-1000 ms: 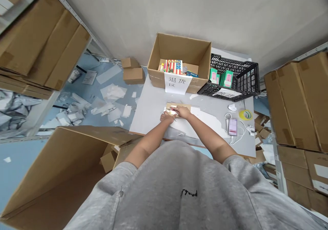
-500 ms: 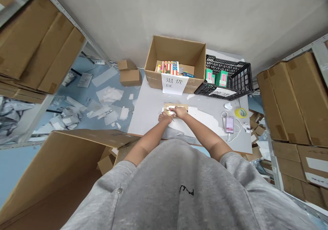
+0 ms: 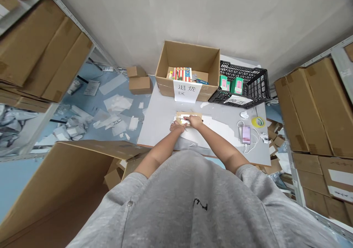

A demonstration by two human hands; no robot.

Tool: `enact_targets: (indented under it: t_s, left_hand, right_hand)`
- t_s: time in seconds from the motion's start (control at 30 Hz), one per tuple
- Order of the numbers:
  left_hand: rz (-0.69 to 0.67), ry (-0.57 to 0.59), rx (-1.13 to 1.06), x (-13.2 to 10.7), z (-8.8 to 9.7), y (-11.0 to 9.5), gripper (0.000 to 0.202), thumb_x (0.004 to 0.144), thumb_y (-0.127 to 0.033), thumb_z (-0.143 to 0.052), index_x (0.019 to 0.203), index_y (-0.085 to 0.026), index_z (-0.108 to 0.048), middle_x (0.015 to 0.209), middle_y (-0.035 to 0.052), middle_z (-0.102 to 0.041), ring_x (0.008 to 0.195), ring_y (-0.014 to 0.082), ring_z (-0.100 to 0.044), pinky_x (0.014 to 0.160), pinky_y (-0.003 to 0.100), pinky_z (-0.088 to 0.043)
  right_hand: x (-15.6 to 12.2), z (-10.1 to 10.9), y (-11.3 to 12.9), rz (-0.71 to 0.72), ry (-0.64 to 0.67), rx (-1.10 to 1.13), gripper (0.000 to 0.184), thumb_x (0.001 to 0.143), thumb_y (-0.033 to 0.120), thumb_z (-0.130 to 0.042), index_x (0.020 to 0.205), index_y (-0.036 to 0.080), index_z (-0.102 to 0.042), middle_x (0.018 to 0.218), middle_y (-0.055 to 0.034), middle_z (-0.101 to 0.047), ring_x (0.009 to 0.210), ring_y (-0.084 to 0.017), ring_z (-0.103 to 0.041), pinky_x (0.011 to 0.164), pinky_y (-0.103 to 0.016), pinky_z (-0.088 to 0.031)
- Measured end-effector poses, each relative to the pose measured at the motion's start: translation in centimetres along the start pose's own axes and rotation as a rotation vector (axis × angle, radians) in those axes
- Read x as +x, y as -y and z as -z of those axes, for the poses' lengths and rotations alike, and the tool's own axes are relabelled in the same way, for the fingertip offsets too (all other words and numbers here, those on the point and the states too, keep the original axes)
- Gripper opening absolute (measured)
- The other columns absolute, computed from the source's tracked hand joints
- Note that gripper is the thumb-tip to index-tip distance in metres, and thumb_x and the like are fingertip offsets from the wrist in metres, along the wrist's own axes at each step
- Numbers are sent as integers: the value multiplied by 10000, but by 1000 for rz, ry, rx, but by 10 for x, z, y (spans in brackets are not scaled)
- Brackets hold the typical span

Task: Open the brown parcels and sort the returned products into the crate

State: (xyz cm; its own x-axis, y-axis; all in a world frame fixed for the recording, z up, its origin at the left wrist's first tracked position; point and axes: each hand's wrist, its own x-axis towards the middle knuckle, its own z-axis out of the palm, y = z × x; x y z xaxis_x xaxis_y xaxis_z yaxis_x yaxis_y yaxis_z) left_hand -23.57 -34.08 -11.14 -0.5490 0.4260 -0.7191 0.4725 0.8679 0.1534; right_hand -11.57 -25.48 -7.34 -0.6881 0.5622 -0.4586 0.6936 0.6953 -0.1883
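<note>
A small flat cardboard box (image 3: 196, 114) with a white label lies on the white table, close to its front edge. My left hand (image 3: 177, 126) is closed on the box's near left corner, with the fingers bent. My right hand (image 3: 195, 121) lies across the top of the box, its fingers drawn together and pointing left toward my left hand. A tiny dark bit shows by the right palm, and what those fingers hold is too small to make out. White paper sheets (image 3: 220, 128) spread beneath and to the right of the box.
Behind stand a large open carton (image 3: 190, 53) with books and a black crate (image 3: 256, 82) with green boxes. A phone (image 3: 245, 134) with a cable and a yellow tape roll (image 3: 258, 121) lie at right. A big open carton (image 3: 68, 174) stands left; paper scraps litter the floor.
The view has shifted very slightly. Both hands stay at the box in nearly the same pose, with only a small movement of the right fingers over the label.
</note>
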Motion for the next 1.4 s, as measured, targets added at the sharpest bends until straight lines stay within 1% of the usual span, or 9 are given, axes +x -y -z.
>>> enact_targets:
  t_s: [0.1, 0.23, 0.43, 0.67, 0.83, 1.0, 1.17, 1.3, 1.4]
  left_hand:
    - [51, -13, 36, 0, 0, -1, 982, 824, -874, -508, 1532, -213, -341, 1596, 256, -440, 1523, 393, -390, 1197, 503, -361]
    - [44, -12, 49, 1, -1, -1, 1006, 820, -889, -497, 1539, -205, -335, 1590, 263, -437, 1526, 391, -385, 1194, 486, -367]
    - [24, -27, 55, 1, -2, 1, 984, 839, -876, -476, 1543, -204, -327, 1591, 264, -431, 1512, 400, -398, 1175, 508, -386]
    - [32, -25, 69, 3, -2, 2, 1032, 819, -911, -457, 1553, -197, -324, 1591, 255, -440, 1514, 379, -402, 1201, 477, -361]
    - [22, -7, 65, 2, -1, 3, 1059, 820, -918, -448, 1568, -181, -308, 1600, 260, -426, 1522, 383, -383, 1201, 475, -357]
    - [-5, -40, 58, 2, -3, 3, 997, 828, -902, -470, 1528, -201, -353, 1563, 261, -474, 1489, 404, -427, 1171, 502, -384]
    - [1, -53, 52, 4, -6, 2, 992, 824, -905, -484, 1509, -197, -371, 1556, 271, -480, 1479, 409, -437, 1163, 507, -388]
    - [31, -50, 41, 8, -8, 0, 1023, 805, -911, -511, 1508, -181, -379, 1568, 280, -460, 1488, 409, -426, 1170, 497, -378]
    - [33, -50, 34, 10, -10, 1, 1009, 809, -900, -517, 1499, -175, -390, 1561, 282, -462, 1484, 406, -434, 1162, 486, -384]
  right_hand:
    - [-9, 0, -12, -18, -2, 1, 564, 1042, 230, -495, 1572, 422, -528, 1303, -86, -698, 1157, -278, -684, 934, -329, -498]
    - [-20, -1, -26, -55, -9, 4, 618, 1023, 152, -473, 1571, 432, -527, 1304, -82, -692, 1154, -267, -687, 939, -325, -497]
    - [-29, -4, -37, -99, -11, -8, 609, 1018, 155, -476, 1566, 412, -538, 1347, -97, -675, 1155, -282, -688, 932, -342, -495]
    - [-45, 3, -58, -164, 18, -51, 527, 1058, 202, -434, 1526, 391, -589, 1322, -120, -691, 1150, -293, -683, 949, -375, -489]
    - [-64, 8, -77, -225, 24, -79, 652, 1011, 104, -453, 1586, 405, -513, 1305, -133, -688, 1153, -292, -684, 941, -368, -495]
    - [-84, 15, -90, -279, 52, -92, 613, 1044, 162, -439, 1613, 388, -475, 1350, -122, -680, 1157, -276, -689, 926, -344, -498]
    - [-79, 25, -72, -262, -63, 11, 487, 1117, 387, -359, 1571, 386, -535, 1377, -69, -704, 1199, -271, -669, 938, -336, -497]
    - [-44, 27, -31, -102, -53, 66, 496, 1099, 368, -415, 1584, 392, -518, 1482, -19, -655, 1281, -260, -624, 971, -318, -491]
    - [-13, 25, -1, -37, -13, 86, 505, 1097, 347, -424, 1592, 393, -509, 1436, -29, -682, 1259, -255, -638, 951, -304, -489]
